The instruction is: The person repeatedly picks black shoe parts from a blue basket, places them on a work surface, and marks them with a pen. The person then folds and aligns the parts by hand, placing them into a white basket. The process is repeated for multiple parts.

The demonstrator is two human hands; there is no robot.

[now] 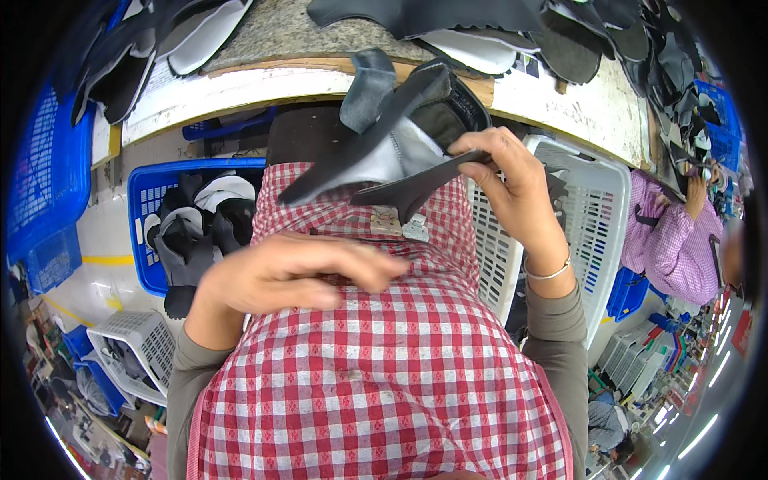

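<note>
My right hand (516,188) pinches the edge of a black shoe upper (428,180) between thumb and fingers. The upper hangs over my lap, its silvery-grey lining showing and a long pointed flap reaching left. Lower and to the left, my left hand (300,272) is over the apron with its fingers stretched out, somewhat blurred and holding nothing. It is apart from the upper. A dark curved piece (368,92) stands by the table edge behind the upper; whether it is joined to it I cannot tell.
Black and white shoe pieces (472,48) lie along the worktable (280,80) ahead. A blue basket (144,232) with more pieces stands at left, a white basket (596,224) at right. My checked apron (384,360) covers my lap. Another person in pink (680,248) is at far right.
</note>
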